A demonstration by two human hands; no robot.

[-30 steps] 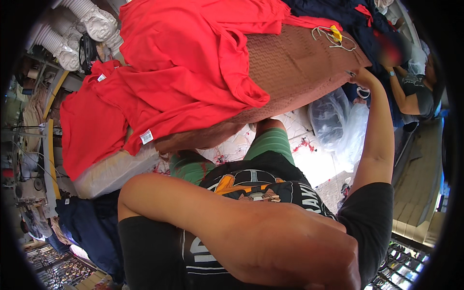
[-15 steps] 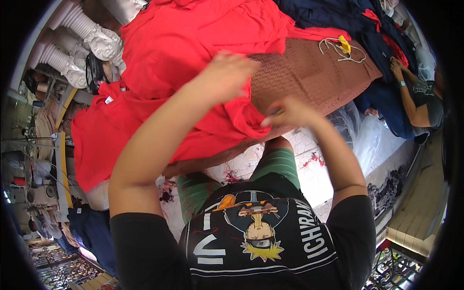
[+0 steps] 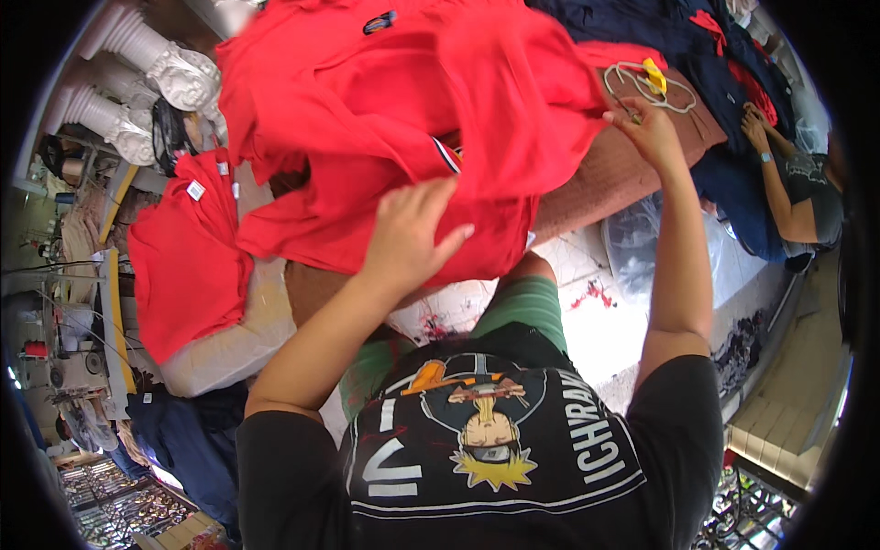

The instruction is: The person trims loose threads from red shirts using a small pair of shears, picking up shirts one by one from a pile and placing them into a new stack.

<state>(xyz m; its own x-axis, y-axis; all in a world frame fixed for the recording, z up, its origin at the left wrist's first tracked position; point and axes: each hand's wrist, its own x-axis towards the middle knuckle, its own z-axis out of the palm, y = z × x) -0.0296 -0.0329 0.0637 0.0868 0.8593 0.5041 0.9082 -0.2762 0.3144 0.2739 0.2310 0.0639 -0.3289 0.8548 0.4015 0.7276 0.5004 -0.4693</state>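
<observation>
A red shirt (image 3: pixel 513 101) is spread loosely over the brown cloth-covered table before me, part of it lifted and blurred. It has a dark-and-white striped trim (image 3: pixel 446 154) near its middle. My right hand (image 3: pixel 649 137) is closed at the shirt's right edge, pinching the fabric. Something small and dark shows between those fingers, too small to name. My left hand (image 3: pixel 408 234) lies over the shirt's near part, palm down, fingers and thumb apart. Beyond, more red fabric bears a dark badge (image 3: pixel 379 22).
Another red garment (image 3: pixel 188 257) lies on a wrapped pile at left, near white sculpted columns (image 3: pixel 188 78). A pale cord with a yellow tag (image 3: pixel 654 78) rests on the table's brown cover (image 3: pixel 587 192). Dark blue garments (image 3: pixel 632 23) and a co-worker (image 3: pixel 807 183) are at right.
My right hand has moved right and away from me, drawing the red fabric across the brown cover. My left hand has come nearer to me. The left garment now lies apart from the shirt.
</observation>
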